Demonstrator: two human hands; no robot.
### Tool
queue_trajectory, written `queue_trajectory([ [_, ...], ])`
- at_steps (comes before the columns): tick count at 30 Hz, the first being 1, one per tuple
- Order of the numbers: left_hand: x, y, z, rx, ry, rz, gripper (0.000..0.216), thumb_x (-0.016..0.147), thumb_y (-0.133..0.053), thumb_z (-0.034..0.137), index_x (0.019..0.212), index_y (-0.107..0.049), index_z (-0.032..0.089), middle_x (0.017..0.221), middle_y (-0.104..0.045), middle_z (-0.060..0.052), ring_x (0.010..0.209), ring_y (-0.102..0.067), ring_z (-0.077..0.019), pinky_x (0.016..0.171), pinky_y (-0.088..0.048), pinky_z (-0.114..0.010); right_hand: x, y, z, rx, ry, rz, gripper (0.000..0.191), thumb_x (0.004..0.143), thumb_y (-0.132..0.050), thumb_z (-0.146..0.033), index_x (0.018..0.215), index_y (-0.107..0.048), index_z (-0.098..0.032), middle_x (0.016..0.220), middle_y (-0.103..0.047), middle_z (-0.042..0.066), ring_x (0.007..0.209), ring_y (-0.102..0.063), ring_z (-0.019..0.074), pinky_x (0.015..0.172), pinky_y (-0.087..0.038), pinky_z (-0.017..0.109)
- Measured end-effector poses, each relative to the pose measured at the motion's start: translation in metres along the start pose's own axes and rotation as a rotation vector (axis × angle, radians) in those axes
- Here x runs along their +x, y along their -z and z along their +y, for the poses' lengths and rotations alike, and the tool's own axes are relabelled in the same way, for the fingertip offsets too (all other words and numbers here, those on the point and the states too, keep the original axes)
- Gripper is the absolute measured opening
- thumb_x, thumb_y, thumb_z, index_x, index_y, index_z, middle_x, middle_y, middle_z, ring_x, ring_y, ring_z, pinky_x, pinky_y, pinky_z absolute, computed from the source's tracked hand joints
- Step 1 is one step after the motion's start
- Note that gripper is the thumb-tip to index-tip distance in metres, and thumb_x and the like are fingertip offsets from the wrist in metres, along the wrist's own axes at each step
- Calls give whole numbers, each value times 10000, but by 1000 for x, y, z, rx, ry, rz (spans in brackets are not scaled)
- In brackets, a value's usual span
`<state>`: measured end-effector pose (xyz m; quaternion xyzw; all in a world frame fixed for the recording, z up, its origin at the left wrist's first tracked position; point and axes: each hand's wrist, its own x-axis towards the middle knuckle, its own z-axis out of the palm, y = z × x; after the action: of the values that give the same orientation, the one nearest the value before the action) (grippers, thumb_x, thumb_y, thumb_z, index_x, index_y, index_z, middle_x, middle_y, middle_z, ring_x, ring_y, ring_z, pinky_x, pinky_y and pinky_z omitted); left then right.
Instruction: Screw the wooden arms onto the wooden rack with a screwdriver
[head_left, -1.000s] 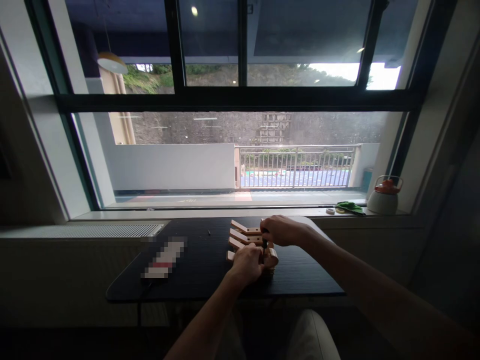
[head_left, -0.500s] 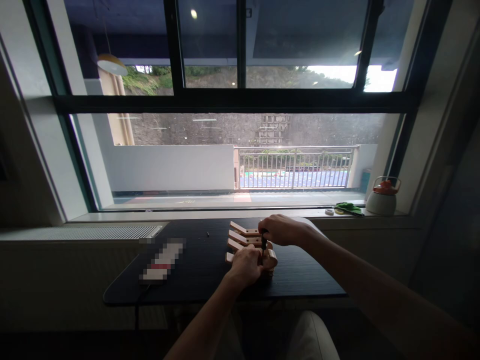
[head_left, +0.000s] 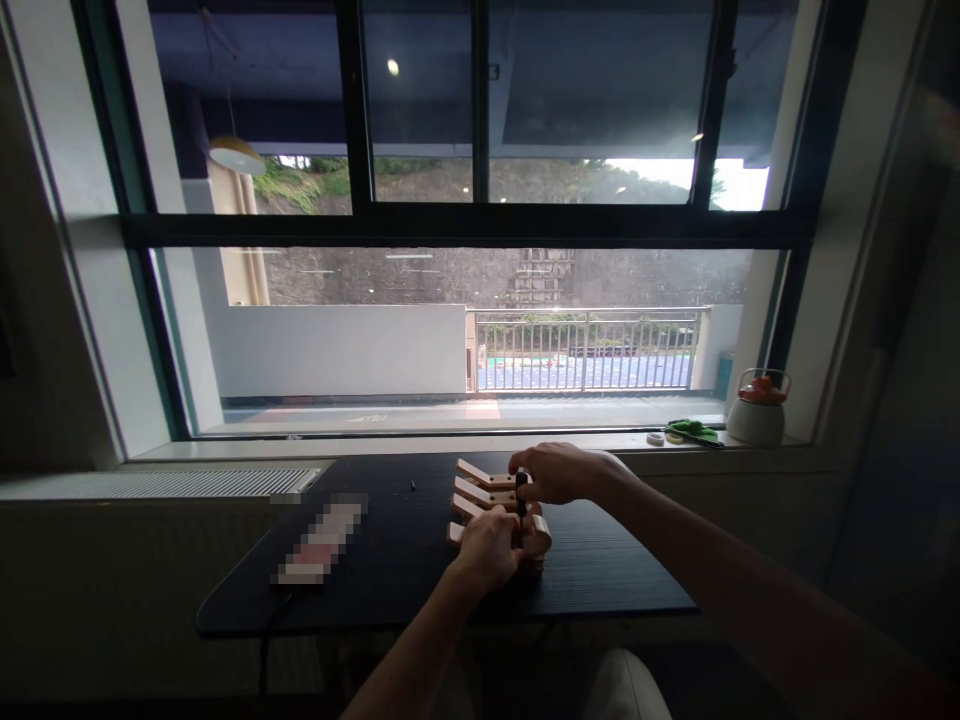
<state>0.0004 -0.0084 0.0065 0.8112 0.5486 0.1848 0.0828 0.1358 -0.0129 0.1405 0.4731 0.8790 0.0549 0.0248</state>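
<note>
A light wooden assembly (head_left: pixel 474 492) with several angled slats, dark holes along them and a rounded end stands on the dark table. My left hand (head_left: pixel 489 552) is closed on its near part, and the fingertips are partly hidden. From the right, my right hand (head_left: pixel 553 472) grips the dark handle of a screwdriver (head_left: pixel 521 486) from above. The screwdriver stands nearly upright, its lower end close to my left fingers over the near slat. Whether its tip sits in a screw is too small to see.
A small dark piece, perhaps a screw (head_left: pixel 412 486), lies on the table (head_left: pixel 390 580) left of the slats. Further left is a blurred-out pale object (head_left: pixel 324 540) with a cable. On the windowsill stand a kettle-like jug (head_left: pixel 756 415), a green cloth (head_left: pixel 694 432) and two small rings.
The view has tilted slightly, so everything sits a little lower. My right hand has shifted its grip slightly on the screwdriver, whose handle shows more. My left hand stays on the wood.
</note>
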Motion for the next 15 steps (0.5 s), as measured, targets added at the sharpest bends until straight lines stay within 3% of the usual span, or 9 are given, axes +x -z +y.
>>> queue_trajectory([
  [5, -1, 1, 2, 2, -27, 26, 183, 721, -645, 332, 836, -676, 193, 942, -673, -48, 831, -620, -206, 668, -423, -253, 3, -3, 1, 27, 58, 15, 288, 808, -518, -212, 1037, -691, -226, 913, -717, 40, 778, -623, 160, 637, -383, 223],
  [15, 1, -2, -1, 13, -30, 31, 192, 716, -645, 361, 800, -686, 193, 900, -664, -46, 788, -619, -203, 639, -408, -260, 4, -8, -4, -24, -26, 33, 281, 835, -517, -280, 956, -710, -116, 892, -711, 135, 772, -639, 210, 584, -377, 255],
])
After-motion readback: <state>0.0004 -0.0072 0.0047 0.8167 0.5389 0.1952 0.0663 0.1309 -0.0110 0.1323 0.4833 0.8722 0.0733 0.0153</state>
